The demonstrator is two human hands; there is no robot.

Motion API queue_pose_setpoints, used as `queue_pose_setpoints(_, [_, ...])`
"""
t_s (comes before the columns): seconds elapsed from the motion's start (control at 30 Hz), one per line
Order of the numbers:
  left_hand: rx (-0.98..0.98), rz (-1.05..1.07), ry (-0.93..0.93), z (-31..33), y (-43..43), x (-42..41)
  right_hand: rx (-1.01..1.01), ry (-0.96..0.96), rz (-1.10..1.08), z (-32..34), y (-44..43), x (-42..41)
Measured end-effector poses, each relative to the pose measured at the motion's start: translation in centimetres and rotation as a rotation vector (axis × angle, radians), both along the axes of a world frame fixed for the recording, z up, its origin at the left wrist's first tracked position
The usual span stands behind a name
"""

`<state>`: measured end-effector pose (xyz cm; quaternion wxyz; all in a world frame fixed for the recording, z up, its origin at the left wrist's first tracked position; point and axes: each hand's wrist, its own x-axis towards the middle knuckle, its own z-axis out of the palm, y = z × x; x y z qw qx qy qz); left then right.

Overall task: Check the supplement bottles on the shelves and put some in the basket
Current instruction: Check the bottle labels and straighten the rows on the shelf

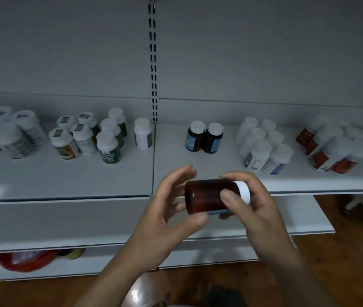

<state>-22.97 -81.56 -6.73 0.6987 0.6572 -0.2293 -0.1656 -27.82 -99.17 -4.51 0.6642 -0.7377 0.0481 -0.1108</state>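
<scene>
Between both hands, just short of the shelf (pixel 65 180) edge, a brown bottle (pixel 207 196) lies sideways. The right hand (pixel 262 216) pinches it beside the white cap (pixel 243 192); the left hand (pixel 162 220) has loose, spread fingers, thumb under the base. Best rolled slowly until the label faces up.

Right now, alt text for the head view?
The right hand grips a white-capped brown bottle held sideways, and the open left hand touches its base end with the thumb. Behind them, a white shelf carries clusters of supplement bottles.
</scene>
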Motion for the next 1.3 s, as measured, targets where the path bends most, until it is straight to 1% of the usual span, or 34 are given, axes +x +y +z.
queue_pose_setpoints(0.07, [-0.013, -0.035, -0.079, -0.3, 0.3, 0.3, 0.004, 0.041, -0.012, -0.1, -0.1, 0.1])
queue_pose_setpoints(0.1, [-0.034, -0.032, -0.072, -0.2, 0.2, 0.5, 0.008, 0.052, 0.004, 0.0, -0.2, 0.1])
queue_pose_setpoints(0.2, [-0.088, 0.055, 0.056, 0.2, -0.4, 0.9, 0.033, -0.001, 0.125, 0.1, -0.9, 0.5])
queue_pose_setpoints(0.3, [-0.026, 0.144, 0.109, 0.2, -1.0, 1.5, 0.022, -0.014, 0.191, -0.1, -1.6, 1.4])
queue_pose_setpoints(0.37, [-0.009, 0.147, 0.097, 0.5, -1.2, 1.9, 0.043, 0.025, 0.154, 0.1, -1.7, 2.1])
queue_pose_setpoints(0.47, [-0.048, 0.06, 0.009, 0.7, -1.3, 2.4, 0.064, 0.05, 0.108, 0.2, -1.8, 2.8])
queue_pose_setpoints(0.53, [-0.037, 0.05, -0.026, 0.8, -1.6, 2.7, 0.056, 0.059, 0.113, 0.1, -2.1, 3.0])
queue_pose_setpoints(0.67, [-0.017, 0.159, 0.089, 1.2, -3.0, 2.8, 0.106, -0.002, 0.222, 0.0, -3.2, 3.0])
queue_pose_setpoints(0.77, [0.011, 0.149, 0.108, 1.0, -3.6, 2.8, 0.113, 0.004, 0.144, 0.0, -3.4, 3.1])
queue_pose_setpoints(0.87, [-0.041, 0.068, 0.039, 0.8, -3.5, 2.8, 0.101, 0.05, 0.06, -0.2, -3.4, 3.5])
queue_pose_setpoints(0.97, [-0.073, 0.092, 0.045, 0.9, -3.6, 2.9, 0.105, 0.05, 0.098, -0.3, -3.7, 3.5])
queue_pose_setpoints(1.07, [-0.006, 0.143, 0.106, 0.8, -3.8, 3.1, 0.144, -0.017, 0.168, -0.5, -3.8, 3.2])
queue_pose_setpoints(1.13, [0.035, 0.124, 0.11, 0.7, -3.7, 3.2, 0.122, -0.023, 0.132, -0.4, -3.6, 3.4])
queue_pose_setpoints(1.23, [0.004, 0.059, 0.035, 0.4, -3.5, 3.2, 0.074, 0.018, 0.036, -0.3, -3.5, 4.0])
queue_pose_setpoints(1.3, [-0.013, 0.072, 0.023, 0.4, -3.4, 3.5, 0.086, 0.037, 0.053, -0.4, -3.7, 4.1])
